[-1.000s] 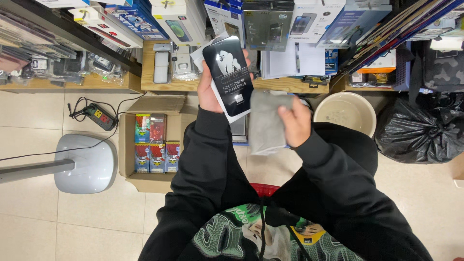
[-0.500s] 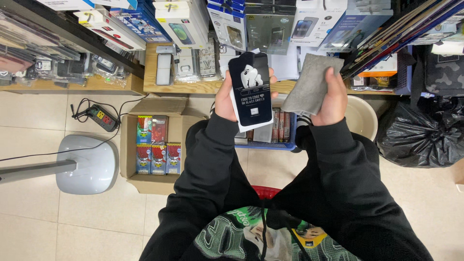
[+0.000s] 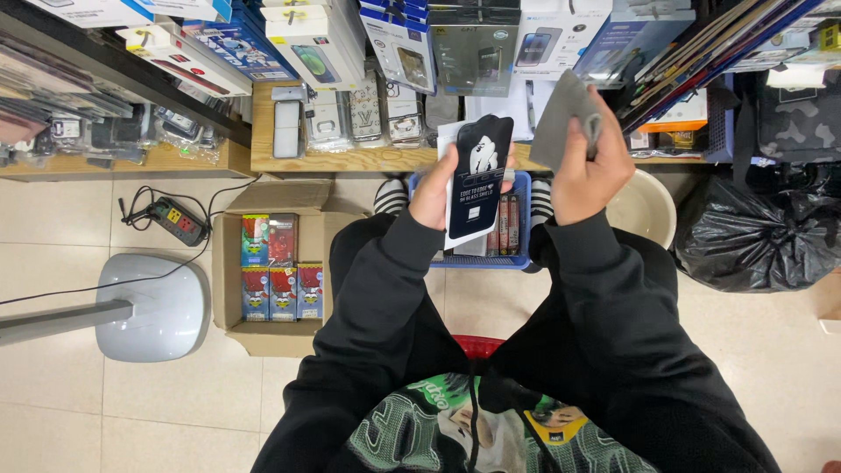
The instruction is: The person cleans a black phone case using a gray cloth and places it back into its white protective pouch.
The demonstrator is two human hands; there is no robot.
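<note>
Left hand: the left hand point(image 3: 435, 188) grips a flat black packet point(image 3: 477, 180) with white print, fingers clamped on its left edge, holding it upright above the blue basket point(image 3: 517, 219).
Right hand: the right hand point(image 3: 591, 166) is closed on a grey cloth point(image 3: 561, 118), raised just right of the packet; the two hands are apart.
Basket: it sits on the floor between the person's striped socks, holding narrow upright packages.
Left side: an open cardboard box point(image 3: 280, 263) of colourful small boxes, a power strip point(image 3: 180, 219) and a white stand base point(image 3: 149, 307) lie on the tiled floor.
Right side: a cream bucket point(image 3: 644, 206) beside a black rubbish bag point(image 3: 753, 232).
Behind: wooden shelf point(image 3: 350, 159) with boxed phone accessories.
</note>
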